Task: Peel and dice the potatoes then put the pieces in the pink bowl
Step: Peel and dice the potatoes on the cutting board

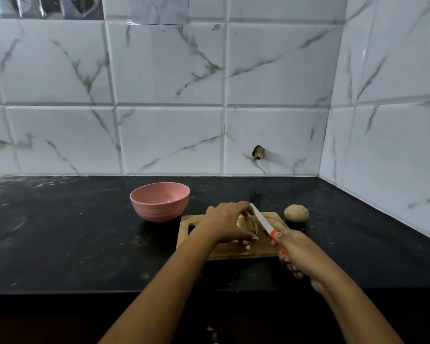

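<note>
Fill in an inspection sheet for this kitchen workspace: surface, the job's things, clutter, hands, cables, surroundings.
Surface: black counter, flecked with pale specks.
Job's things: pink bowl stands left of the wooden board; a cut potato lies on the board; a whole potato, unpeeled, sits on the counter right of it.
Clutter: a small potato bit lies loose on the board.
Hands: left hand holds the cut potato; right hand grips the red-handled knife, blade over the potato.
Cables: nothing seen.
Surroundings: white marbled tiles on two walls; a dark hole in one tile.

Head-height view, forward and down
</note>
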